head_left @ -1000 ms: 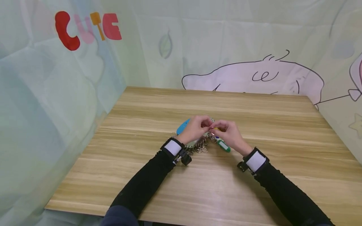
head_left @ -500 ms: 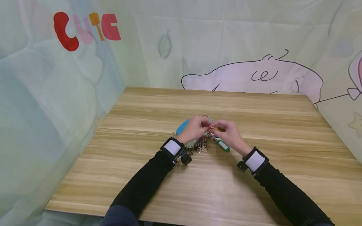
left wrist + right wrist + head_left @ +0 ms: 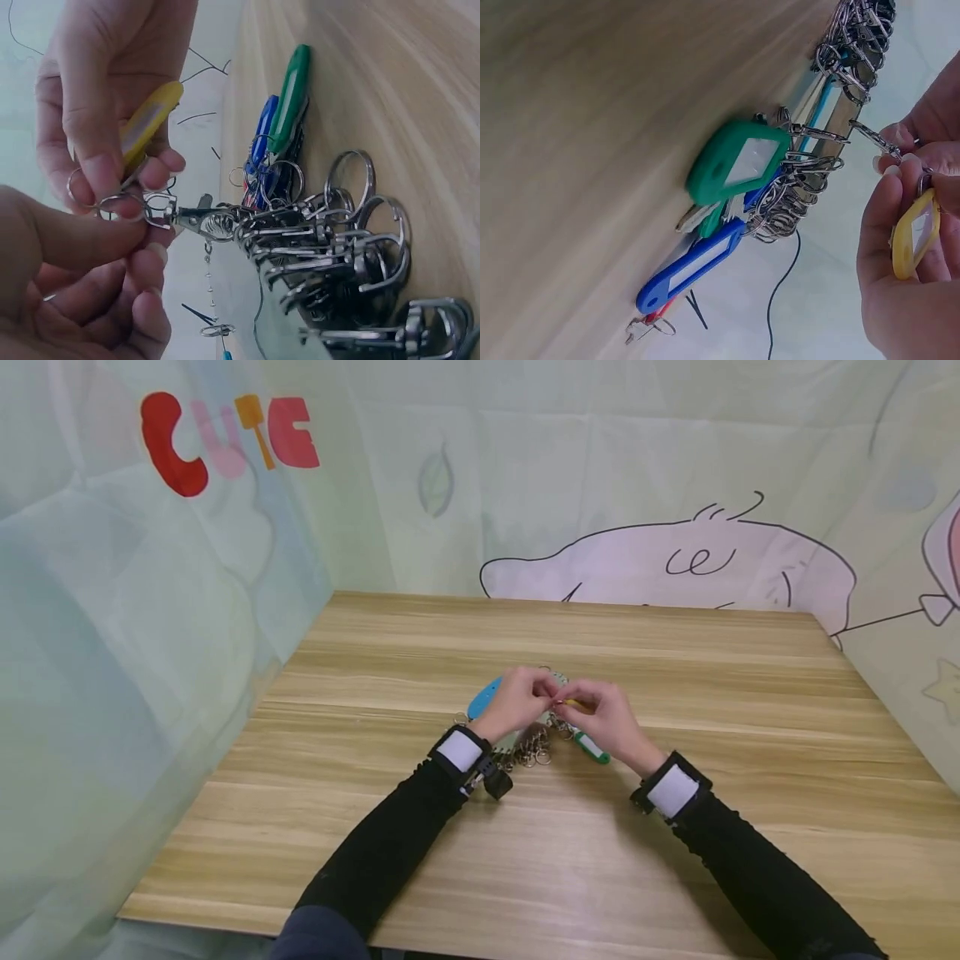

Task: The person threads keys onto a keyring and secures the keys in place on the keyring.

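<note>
In the left wrist view, my left hand [image 3: 97, 277] pinches the split ring [image 3: 120, 204] of a metal swivel clip [image 3: 196, 217]. The clip hooks onto the edge of a pale flat panel. My right hand [image 3: 606, 718] holds a yellow key tag [image 3: 915, 234], its fingers at that same ring. Whether the tag's loop is threaded on it cannot be told. Many metal clips [image 3: 330, 247] with rings hang along the panel. A green key tag [image 3: 739, 161] and a blue key tag [image 3: 694, 270] hang beside the hands, with keys near them.
The panel cluster lies mid-table on a wooden tabletop [image 3: 420, 827]. A blue oval piece [image 3: 483, 697] shows beyond the left hand. A bead chain [image 3: 210, 281] hangs from the cluster. Printed cloth [image 3: 420, 543] stands behind the table.
Both hands stay nearly in place at the ring, with only slight shifts. My right hand has edged a little left, and the green tag is slightly more covered in the head view.
</note>
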`<state>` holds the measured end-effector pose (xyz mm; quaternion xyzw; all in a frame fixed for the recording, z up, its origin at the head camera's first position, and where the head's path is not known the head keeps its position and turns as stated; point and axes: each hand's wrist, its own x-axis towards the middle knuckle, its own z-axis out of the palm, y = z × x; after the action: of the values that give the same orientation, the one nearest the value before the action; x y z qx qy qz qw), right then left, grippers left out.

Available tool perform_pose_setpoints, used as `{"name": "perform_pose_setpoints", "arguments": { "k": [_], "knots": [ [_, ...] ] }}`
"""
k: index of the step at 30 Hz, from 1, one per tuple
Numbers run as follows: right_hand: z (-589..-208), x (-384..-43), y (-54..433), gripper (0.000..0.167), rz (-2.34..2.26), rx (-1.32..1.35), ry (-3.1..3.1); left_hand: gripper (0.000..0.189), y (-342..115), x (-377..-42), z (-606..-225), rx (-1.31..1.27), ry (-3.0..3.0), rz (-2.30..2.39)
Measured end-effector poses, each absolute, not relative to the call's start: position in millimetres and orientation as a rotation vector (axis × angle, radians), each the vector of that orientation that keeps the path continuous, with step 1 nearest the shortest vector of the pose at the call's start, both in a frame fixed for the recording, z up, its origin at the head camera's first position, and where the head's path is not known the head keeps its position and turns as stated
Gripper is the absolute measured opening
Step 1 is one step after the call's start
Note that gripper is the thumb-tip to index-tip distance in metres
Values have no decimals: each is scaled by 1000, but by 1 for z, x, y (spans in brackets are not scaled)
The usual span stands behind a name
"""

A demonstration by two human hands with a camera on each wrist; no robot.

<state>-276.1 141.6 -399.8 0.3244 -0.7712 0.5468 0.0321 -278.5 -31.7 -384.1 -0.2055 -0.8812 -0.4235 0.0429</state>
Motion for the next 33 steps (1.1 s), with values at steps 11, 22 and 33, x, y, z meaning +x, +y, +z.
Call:
{"name": "perform_pose_setpoints", "arguments": {
  "k": [11, 22, 33],
  "knots": [
    [-401, -280, 142, 13, 1747, 880, -2425, 13, -32, -278, -385, -730, -2660, -1174],
    [-398, -276, 139, 11, 1507, 1027, -2374, 15, -36, -281, -382, -658, -2683, -1395],
    [-399, -279, 143, 12, 1698, 904, -2438, 12, -38, -280, -381, -709, -2765, -1299]
  ]
}}
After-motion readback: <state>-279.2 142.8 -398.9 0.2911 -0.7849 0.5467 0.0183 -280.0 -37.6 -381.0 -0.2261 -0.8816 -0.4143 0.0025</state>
